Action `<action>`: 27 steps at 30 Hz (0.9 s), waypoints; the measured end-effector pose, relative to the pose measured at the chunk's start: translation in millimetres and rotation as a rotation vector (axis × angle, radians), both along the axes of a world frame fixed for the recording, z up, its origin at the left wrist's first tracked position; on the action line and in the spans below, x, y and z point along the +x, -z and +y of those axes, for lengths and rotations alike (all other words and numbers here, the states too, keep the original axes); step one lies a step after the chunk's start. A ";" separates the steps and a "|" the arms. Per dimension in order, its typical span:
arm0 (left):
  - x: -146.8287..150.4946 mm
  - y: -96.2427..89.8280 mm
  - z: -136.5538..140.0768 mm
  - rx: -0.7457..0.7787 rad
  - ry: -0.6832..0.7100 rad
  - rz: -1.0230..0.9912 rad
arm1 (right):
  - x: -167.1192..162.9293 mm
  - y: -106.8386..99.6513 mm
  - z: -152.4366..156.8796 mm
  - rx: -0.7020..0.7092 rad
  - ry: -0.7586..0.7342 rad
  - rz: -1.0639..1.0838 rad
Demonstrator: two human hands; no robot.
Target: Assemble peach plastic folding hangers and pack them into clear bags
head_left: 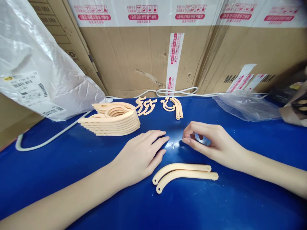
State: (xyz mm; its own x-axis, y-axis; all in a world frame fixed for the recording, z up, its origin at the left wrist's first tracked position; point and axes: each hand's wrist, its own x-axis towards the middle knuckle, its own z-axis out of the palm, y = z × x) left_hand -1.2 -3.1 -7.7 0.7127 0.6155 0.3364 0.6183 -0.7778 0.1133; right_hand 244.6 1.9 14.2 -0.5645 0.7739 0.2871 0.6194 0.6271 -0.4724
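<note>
Lying well off surface's (187,210) far edge, likely for reach: bars (187,173). Left hand (141,153) spread, empty; right hand (217,140) curled, hold unclear.

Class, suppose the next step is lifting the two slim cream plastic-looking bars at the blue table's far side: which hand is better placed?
Probably the right hand: its bent fingers lie closer to the slim cream bars. The left hand lies flatter, nearer the stack of curved cream plastic-looking pieces.

Bright light glares off the blue tabletop (174,145), right edge blurred
</note>
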 end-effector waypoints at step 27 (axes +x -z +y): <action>-0.8 -2.8 -0.5 -0.027 -0.004 0.015 | -77.9 2.9 141.9 0.571 -0.231 -0.507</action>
